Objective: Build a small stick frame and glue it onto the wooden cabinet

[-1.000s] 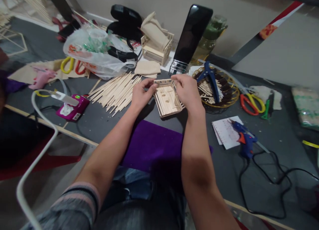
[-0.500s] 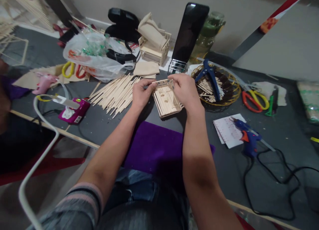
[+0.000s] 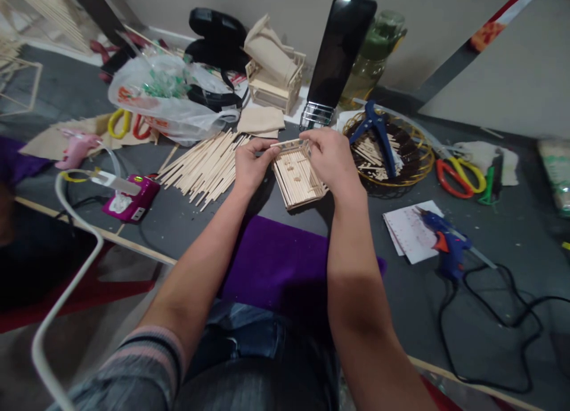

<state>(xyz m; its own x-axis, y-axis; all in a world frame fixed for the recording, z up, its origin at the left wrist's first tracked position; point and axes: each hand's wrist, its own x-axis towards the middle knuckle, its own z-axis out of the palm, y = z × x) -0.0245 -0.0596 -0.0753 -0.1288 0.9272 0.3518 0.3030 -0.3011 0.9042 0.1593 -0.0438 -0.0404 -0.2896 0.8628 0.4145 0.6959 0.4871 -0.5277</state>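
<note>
A small open box made of wooden sticks (image 3: pixel 297 178) rests on the dark table (image 3: pixel 200 215) in front of me. My left hand (image 3: pixel 250 164) pinches its far left corner, fingers closed on the top rail. My right hand (image 3: pixel 332 161) grips the far right side, fingers curled over the same rail. A loose pile of thin wooden sticks (image 3: pixel 205 164) lies just left of my left hand.
A blue glue gun (image 3: pixel 445 240) with black cord lies on white paper at right. A wire basket (image 3: pixel 387 152) holds blue pliers. Red-yellow scissors (image 3: pixel 456 174), a phone on a stand (image 3: pixel 341 54), a plastic bag (image 3: pixel 169 99), a magenta device (image 3: pixel 131 197) and purple cloth (image 3: pixel 276 262) surround me.
Both hands keep their hold on the stick box; only the view has shifted slightly, with the hands and box a little higher in the picture.
</note>
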